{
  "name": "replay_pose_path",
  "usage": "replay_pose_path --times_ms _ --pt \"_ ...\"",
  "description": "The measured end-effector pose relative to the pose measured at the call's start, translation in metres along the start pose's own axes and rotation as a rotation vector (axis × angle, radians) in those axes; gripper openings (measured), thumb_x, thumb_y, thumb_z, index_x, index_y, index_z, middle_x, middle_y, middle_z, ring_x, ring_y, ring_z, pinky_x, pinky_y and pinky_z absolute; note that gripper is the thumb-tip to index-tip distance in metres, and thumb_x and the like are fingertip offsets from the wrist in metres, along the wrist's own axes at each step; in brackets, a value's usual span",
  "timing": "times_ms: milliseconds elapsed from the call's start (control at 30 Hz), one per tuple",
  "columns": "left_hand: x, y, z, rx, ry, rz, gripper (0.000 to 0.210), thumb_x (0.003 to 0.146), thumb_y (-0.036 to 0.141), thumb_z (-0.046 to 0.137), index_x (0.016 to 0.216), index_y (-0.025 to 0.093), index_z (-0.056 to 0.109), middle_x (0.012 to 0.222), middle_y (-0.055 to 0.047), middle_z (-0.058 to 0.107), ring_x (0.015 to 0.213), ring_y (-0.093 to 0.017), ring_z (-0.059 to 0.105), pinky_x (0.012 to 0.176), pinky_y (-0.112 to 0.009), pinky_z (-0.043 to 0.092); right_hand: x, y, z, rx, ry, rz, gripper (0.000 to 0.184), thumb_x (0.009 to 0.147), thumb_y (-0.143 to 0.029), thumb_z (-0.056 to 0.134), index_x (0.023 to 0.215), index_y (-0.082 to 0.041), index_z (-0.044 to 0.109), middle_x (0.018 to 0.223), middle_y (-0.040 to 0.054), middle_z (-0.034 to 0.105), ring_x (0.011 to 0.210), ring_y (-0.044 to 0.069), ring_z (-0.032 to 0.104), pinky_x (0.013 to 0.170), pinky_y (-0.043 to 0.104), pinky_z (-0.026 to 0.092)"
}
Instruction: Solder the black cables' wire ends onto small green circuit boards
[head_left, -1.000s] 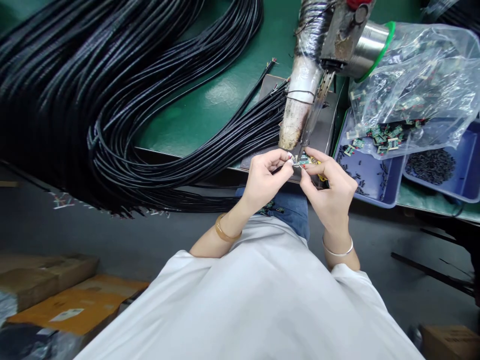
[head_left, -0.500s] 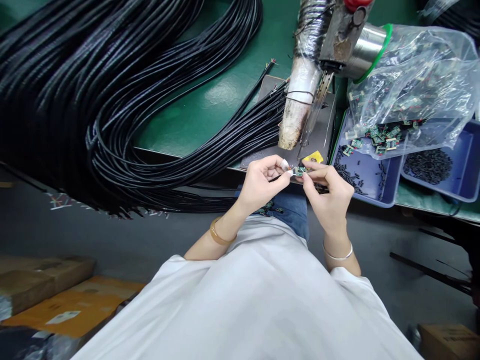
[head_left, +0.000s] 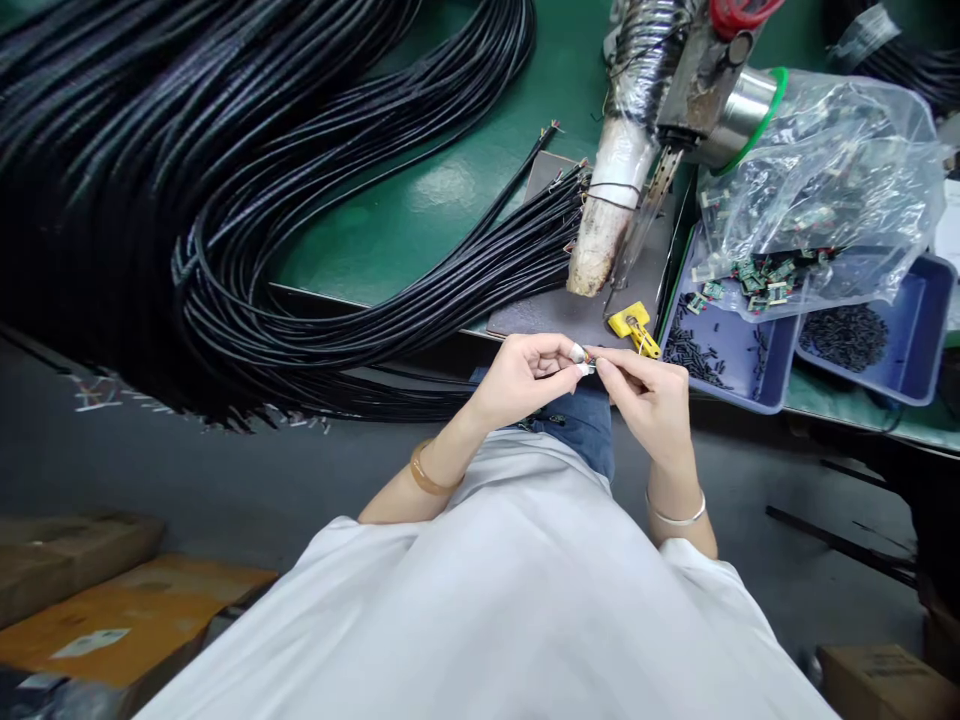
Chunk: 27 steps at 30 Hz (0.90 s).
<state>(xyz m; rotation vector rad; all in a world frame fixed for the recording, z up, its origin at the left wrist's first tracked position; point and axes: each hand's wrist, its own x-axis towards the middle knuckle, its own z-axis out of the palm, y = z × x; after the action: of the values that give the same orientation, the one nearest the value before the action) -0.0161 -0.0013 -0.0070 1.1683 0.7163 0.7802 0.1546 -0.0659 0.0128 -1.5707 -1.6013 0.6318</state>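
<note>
My left hand [head_left: 529, 378] pinches thin coloured wire ends [head_left: 586, 356] between thumb and forefinger, and white coverings sit on those fingertips. My right hand [head_left: 646, 390] meets it from the other side, thumb and forefinger closed at the same spot. Half a second ago a small green circuit board showed there; now the fingers mostly hide it. Both hands are just off the table's front edge, above the lap. Beyond them lies a bundle of black cables [head_left: 450, 285], their stripped ends on a dark plate [head_left: 544, 312]. A yellow clip-like tool [head_left: 634, 328] lies near my right hand.
A soldering iron [head_left: 660, 180] hangs in a stand beside a foil-wrapped duct [head_left: 611, 205] and a solder spool [head_left: 739, 115]. To the right, blue trays [head_left: 772, 385] hold small black pieces, with a plastic bag [head_left: 832, 150] of circuit boards over them. Cardboard boxes [head_left: 150, 610] lie on the floor.
Both hands have come slightly down and closer together, and the green board between them is now mostly covered. More of the yellow tool shows. The whole view has shifted a little.
</note>
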Motion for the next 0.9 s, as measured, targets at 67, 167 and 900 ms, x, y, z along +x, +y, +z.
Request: replay_pose_path --times_ms 67,167,900 --pt "-0.0007 -0.0024 -0.0009 -0.001 -0.006 -0.015 0.010 0.078 0.018 0.073 0.080 0.012 0.067 0.062 0.001 0.064 0.053 -0.005 0.058 0.055 -0.014 0.050 -0.0011 -0.0010 -0.0008 -0.010 0.048 -0.011 0.022 0.096 -0.030 0.061 0.108 -0.024 0.078 0.080 -0.0006 0.076 0.048 0.007 0.051 0.049 0.023 0.041" --pt "-0.0006 -0.0051 -0.0019 -0.007 -0.011 -0.030 0.010 0.080 0.020 0.072 0.081 0.012 0.066 0.061 0.001 0.064 0.053 -0.006 0.059 0.056 -0.015 0.050 -0.0040 -0.0038 -0.0019 -0.101 0.164 -0.129 0.021 0.095 -0.024 0.063 0.111 -0.025 0.077 0.072 -0.0017 0.072 0.048 0.007 0.049 0.050 0.024 0.041" --pt "-0.0019 -0.0048 -0.0034 -0.027 -0.040 -0.034 0.011 0.085 0.022 0.068 0.082 0.011 0.065 0.060 0.000 0.066 0.053 -0.006 0.060 0.055 -0.017 0.047 -0.0037 0.0033 -0.0040 -0.205 0.088 -0.217 0.015 0.094 -0.021 0.064 0.100 -0.019 0.078 0.080 0.0011 0.078 0.053 0.007 0.060 0.058 0.021 0.049"
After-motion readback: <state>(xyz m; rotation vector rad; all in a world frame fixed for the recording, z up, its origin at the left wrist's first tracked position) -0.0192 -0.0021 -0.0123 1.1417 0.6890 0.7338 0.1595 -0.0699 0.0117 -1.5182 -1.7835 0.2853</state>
